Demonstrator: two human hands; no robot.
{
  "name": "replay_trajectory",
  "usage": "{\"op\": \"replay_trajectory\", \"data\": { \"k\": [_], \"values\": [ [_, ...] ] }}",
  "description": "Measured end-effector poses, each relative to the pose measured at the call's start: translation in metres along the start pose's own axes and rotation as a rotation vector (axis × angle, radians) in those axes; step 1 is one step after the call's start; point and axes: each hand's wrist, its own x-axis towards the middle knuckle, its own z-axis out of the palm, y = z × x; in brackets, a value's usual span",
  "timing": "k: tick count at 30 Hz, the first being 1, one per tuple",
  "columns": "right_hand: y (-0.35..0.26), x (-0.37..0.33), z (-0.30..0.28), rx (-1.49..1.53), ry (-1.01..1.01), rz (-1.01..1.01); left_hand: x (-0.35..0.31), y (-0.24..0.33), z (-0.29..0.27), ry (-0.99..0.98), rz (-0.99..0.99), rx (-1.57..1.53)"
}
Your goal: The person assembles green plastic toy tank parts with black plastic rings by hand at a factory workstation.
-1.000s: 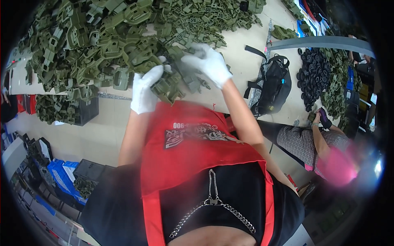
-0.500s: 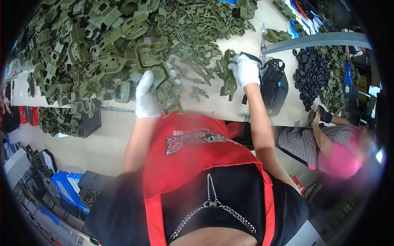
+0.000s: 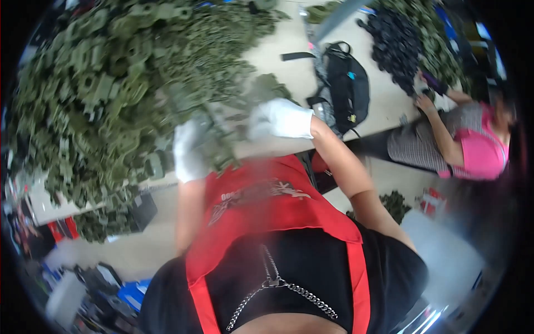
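Observation:
My left hand [image 3: 190,151], in a white glove, is closed on an olive-green moulded plastic part [image 3: 221,149] with an irregular outline, held over the table's near edge. My right hand [image 3: 278,119], also gloved in white, is just right of that part; motion smears its fingers, so their grip is hidden. Another green plastic part [image 3: 271,86] lies on the table just beyond the right hand. Past the left hand spreads a large heap of green plastic parts [image 3: 111,89], with smaller pieces [image 3: 217,50] at its right.
A black backpack [image 3: 349,86] lies on the table to the right. Beyond it are a pile of black wheel-like parts [image 3: 392,42] and more green parts [image 3: 436,50]. A person in pink [image 3: 484,147] reaches toward those piles. A dark crate [image 3: 144,211] stands below the table's left edge.
My right hand has left the green part it held at the right and moved left toward my left hand. My left hand keeps its part. The whole view has turned and shifted.

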Motion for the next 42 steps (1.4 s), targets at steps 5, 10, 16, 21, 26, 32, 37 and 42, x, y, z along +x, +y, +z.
{"op": "replay_trajectory", "data": {
  "k": [5, 10, 16, 21, 26, 32, 37, 42],
  "values": [
    [0.076, -0.018, -0.026, -0.455, 0.457, 0.527, 0.002, 0.002, 0.022, -0.025, -0.116, -0.452],
    [0.152, 0.013, 0.001, -0.383, 0.402, 0.269, 0.012, -0.026, 0.013, -0.146, -0.122, -0.174],
    [0.046, 0.002, -0.033, 0.476, 0.668, 0.04, 0.022, -0.021, 0.015, -0.095, 0.038, -0.045],
    [-0.092, -0.005, 0.0, -0.504, 0.676, -0.203, 0.016, -0.015, 0.035, -0.35, 0.156, -0.124],
    [-0.104, 0.004, 0.012, -0.391, 0.772, -0.208, 0.013, -0.015, 0.043, -0.201, 0.317, 0.023],
    [-0.089, 0.017, -0.01, -0.084, 0.568, -0.401, 0.025, 0.014, 0.059, -0.208, 0.322, -0.003],
    [-0.097, -0.011, -0.004, 0.578, 0.38, -0.056, 0.045, 0.031, 0.044, -0.427, 0.331, -0.51],
    [-0.106, -0.009, 0.002, 0.792, 0.391, -0.015, 0.038, 0.024, 0.067, -0.423, 0.389, -0.631]
  ]
}}
